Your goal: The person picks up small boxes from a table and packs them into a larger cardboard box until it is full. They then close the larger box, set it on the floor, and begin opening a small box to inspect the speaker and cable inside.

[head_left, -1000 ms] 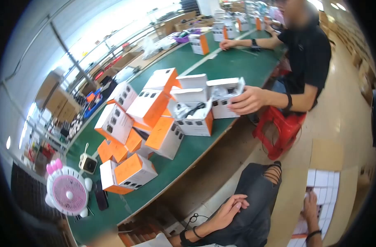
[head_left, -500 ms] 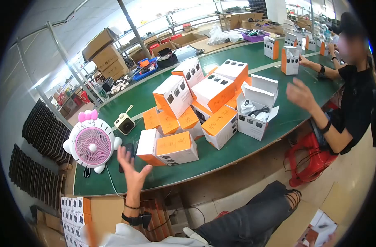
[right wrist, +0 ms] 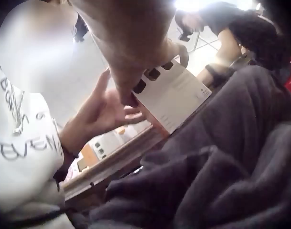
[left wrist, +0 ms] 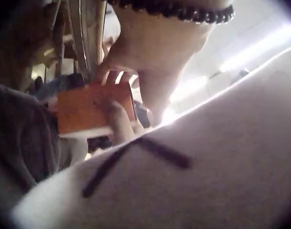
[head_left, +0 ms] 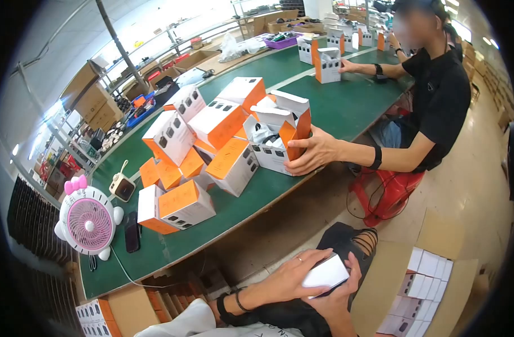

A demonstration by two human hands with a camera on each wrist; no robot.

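Left hand [head_left: 285,276]: fingers curled over a small white box [head_left: 324,273] held above the lap. Right hand [head_left: 340,295]: grips the box from beneath, largely hidden. Box print unreadable, wrist views blurred.

A small white box [head_left: 326,273] sits between the fingers [head_left: 306,260] of the left hand [head_left: 284,276] and right hand [head_left: 338,296], with the tabletop [head_left: 240,209] well beyond them.

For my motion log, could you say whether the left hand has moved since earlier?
Yes. The left hand has dropped from beside the pink fan to below the green table, holding the small box.
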